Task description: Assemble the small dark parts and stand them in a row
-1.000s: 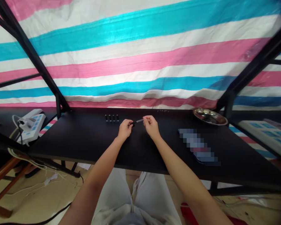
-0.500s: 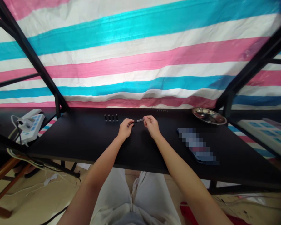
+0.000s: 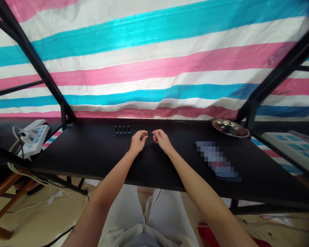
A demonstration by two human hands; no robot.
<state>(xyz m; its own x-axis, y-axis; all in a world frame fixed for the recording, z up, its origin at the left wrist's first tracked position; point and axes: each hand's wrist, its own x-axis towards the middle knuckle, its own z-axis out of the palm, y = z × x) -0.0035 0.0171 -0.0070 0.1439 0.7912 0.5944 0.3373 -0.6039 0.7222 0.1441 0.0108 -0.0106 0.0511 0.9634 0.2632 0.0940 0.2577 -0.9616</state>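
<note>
My left hand [image 3: 138, 141] pinches a slim black stick-like piece [image 3: 150, 134] just above the tabletop, its tip pointing right. Facing it, my right hand [image 3: 161, 140] has its fingers closed around the other end, where a slim grey tube now lies mostly hidden. Only a short black stretch shows between the two sets of fingertips. To the left behind my hands, several small black tubes [image 3: 124, 129] with pale ends form a neat row. Farther back, several tiny light-coloured bits [image 3: 179, 121] lie near the rear edge.
The black table [image 3: 92, 151] carries a shiny round metal dish [image 3: 229, 128] at the back right and a blurred-out bluish flat object [image 3: 216, 160] nearer me. A white power strip [image 3: 36, 140] with cables lies on the left. Black frame posts flank a striped sheet [image 3: 154, 68].
My right hand has moved left towards my left hand. The grey tube that showed between them is now covered, and the gap has narrowed. My left hand has hardly moved.
</note>
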